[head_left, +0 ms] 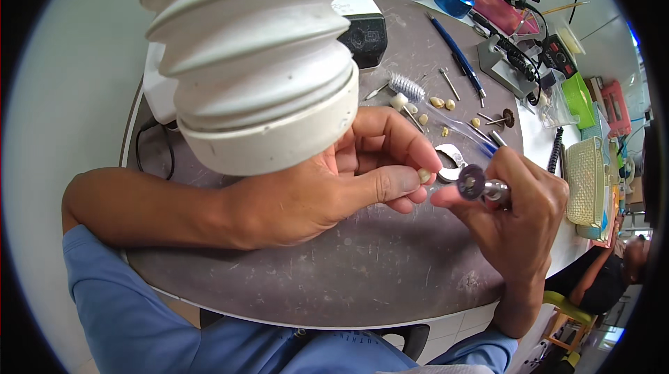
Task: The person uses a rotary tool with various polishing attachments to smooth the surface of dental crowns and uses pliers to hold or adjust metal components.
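My left hand [348, 189] pinches a small cream-coloured dental crown [424, 175] between thumb and fingertips, above the middle of the grey mat. Just to its right, my right hand [526, 217] is wrapped round a rotary handpiece [496, 191] fitted with a dark round disc [472, 182]. The disc faces the crown with a gap between them. Beyond the hands lies a white ring-shaped tool [450, 161]. Several loose tooth-like pieces [437, 102] and a bristle brush [406, 87] lie farther back, among small metal burs. Part of my left hand is hidden behind a white hose.
The white ribbed hose [258, 60] hangs over my left wrist. A blue pen [454, 53] and a brown wheel on a shank [508, 118] lie on the mat [313, 280]. To the right stand a handpiece rest [503, 67] and a cream basket [584, 182]. Another person [606, 276] sits at far right.
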A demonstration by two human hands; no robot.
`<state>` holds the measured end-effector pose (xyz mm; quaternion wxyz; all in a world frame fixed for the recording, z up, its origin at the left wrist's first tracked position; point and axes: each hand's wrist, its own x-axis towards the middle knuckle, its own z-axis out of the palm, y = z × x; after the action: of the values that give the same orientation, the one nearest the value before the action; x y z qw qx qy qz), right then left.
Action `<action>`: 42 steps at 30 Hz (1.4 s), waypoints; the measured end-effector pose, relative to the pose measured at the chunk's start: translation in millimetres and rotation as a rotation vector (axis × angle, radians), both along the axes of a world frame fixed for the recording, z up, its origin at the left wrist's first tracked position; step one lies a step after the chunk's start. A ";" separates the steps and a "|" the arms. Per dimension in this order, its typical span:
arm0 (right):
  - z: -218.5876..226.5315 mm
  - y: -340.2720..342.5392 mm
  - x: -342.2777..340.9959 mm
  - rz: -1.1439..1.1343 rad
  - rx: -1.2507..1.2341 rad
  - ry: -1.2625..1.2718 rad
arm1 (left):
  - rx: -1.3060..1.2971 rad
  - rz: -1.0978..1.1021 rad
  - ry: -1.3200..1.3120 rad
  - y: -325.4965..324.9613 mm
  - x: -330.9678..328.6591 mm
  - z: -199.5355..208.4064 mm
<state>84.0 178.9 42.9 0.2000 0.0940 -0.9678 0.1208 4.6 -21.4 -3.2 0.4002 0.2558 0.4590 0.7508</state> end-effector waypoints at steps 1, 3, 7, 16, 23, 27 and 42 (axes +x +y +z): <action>-1.5 -0.8 0.1 0.036 0.026 -0.002 | 0.010 0.004 -0.009 0.5 0.5 0.0; -5.4 -1.6 -1.5 0.043 0.034 0.000 | 0.021 0.006 -0.019 0.8 0.1 0.3; -4.9 -1.5 -2.0 0.032 0.023 -0.020 | 0.012 0.017 -0.021 -1.3 0.9 1.7; -6.4 -2.8 -3.7 0.045 0.011 -0.003 | 0.015 0.016 0.012 -0.4 0.6 -0.7; -6.6 -3.1 -2.5 0.040 -0.004 0.022 | -0.028 0.064 0.129 -1.2 1.3 4.1; -7.0 -3.4 -3.3 0.030 0.003 0.043 | -0.071 0.092 0.141 -2.9 2.8 7.2; -6.7 -3.2 -4.1 0.051 -0.025 0.033 | -0.087 0.115 0.135 -3.3 2.5 7.0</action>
<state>79.9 175.8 36.2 0.2139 0.1180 -0.9601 0.1362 7.1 -24.7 3.8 0.3351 0.2614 0.5311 0.7330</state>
